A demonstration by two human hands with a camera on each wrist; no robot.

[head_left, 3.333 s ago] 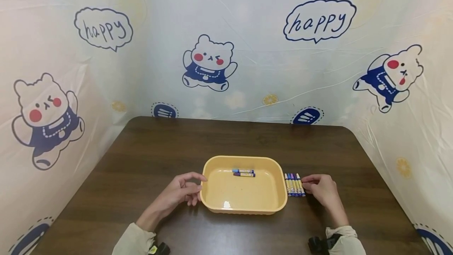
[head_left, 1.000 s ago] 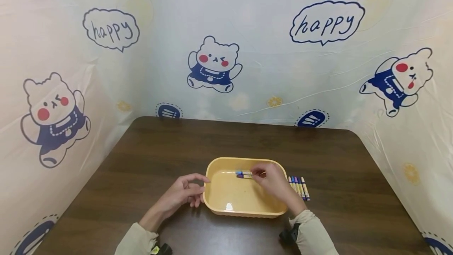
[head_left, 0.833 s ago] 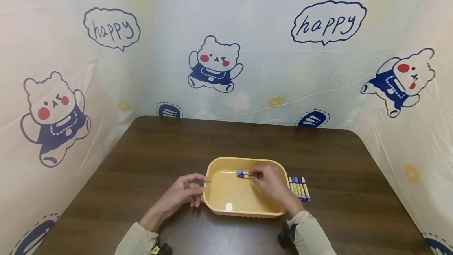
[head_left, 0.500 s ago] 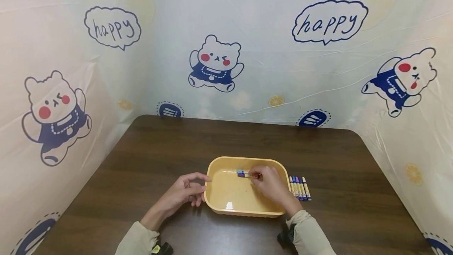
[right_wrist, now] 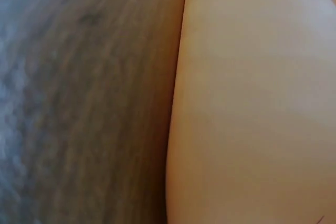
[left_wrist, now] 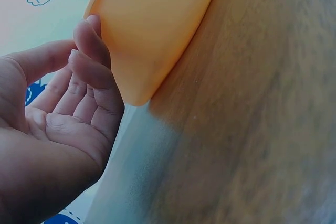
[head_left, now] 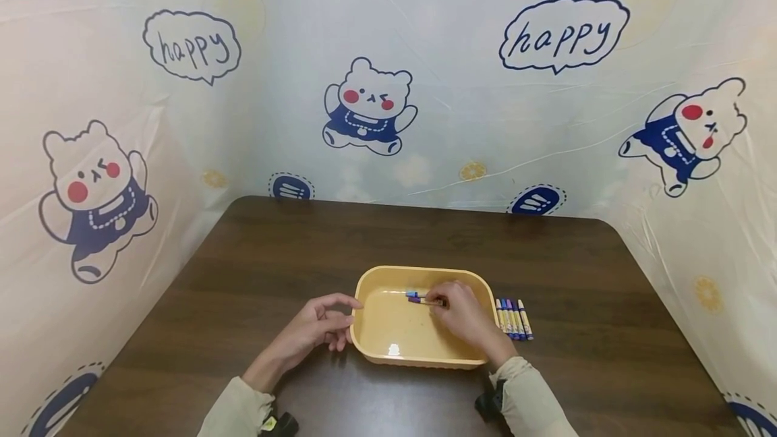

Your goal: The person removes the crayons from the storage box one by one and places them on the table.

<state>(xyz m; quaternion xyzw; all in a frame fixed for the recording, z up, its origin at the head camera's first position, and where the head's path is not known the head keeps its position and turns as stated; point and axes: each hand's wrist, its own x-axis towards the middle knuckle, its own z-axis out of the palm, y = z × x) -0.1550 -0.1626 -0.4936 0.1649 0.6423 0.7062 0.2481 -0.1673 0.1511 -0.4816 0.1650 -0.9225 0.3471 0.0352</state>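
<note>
In the head view a yellow plastic tray [head_left: 397, 332] stands on the table. My left hand [head_left: 309, 326] holds its left rim, index finger over the edge and thumb outside; the left wrist view shows the fingertips at the tray wall [left_wrist: 157, 30]. Inside the tray my right hand [head_left: 464, 312] pinches a crayon, mostly hidden by the fingers. Beside those fingertips lie a blue-tipped crayon [head_left: 411, 294] and a dark purple one [head_left: 415, 300]. Just right of the tray several crayons [head_left: 513, 321] lie side by side. The right wrist view shows the tray's outer wall [right_wrist: 247, 103], not the hand.
The dark brown wooden table [head_left: 291, 248] reaches back to a pale curtain [head_left: 437, 120] printed with bears, which also hangs at both sides. Black wrist cameras [head_left: 488, 404] sit at both cuffs.
My right hand has moved left from the crayon row into the tray, then shifted only slightly over the last second. The left hand keeps its place on the rim.
</note>
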